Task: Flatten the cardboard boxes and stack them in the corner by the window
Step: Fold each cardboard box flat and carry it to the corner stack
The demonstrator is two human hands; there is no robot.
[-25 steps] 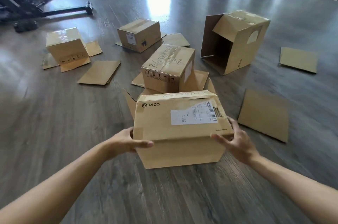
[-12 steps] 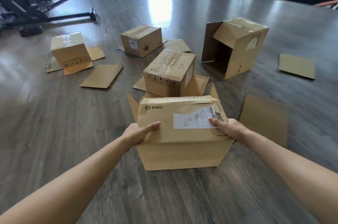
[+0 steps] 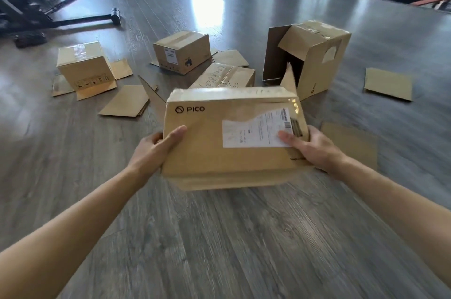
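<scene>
Right now both hands hold the PICO box (image 3: 231, 137) above the wooden floor (image 3: 219, 237), its labelled face (a torn white shipping label at the right) turned up toward the person. The left hand (image 3: 152, 149) grips the left edge, thumb lying on the top face; the right hand (image 3: 310, 147) grips the right edge, thumb pressing on the label. Behind it sit a scribbled-on box (image 3: 224, 77), two taped boxes, and a tall open box (image 3: 314, 54) on its side, with flat cardboard sheets (image 3: 124, 104) scattered around.
</scene>
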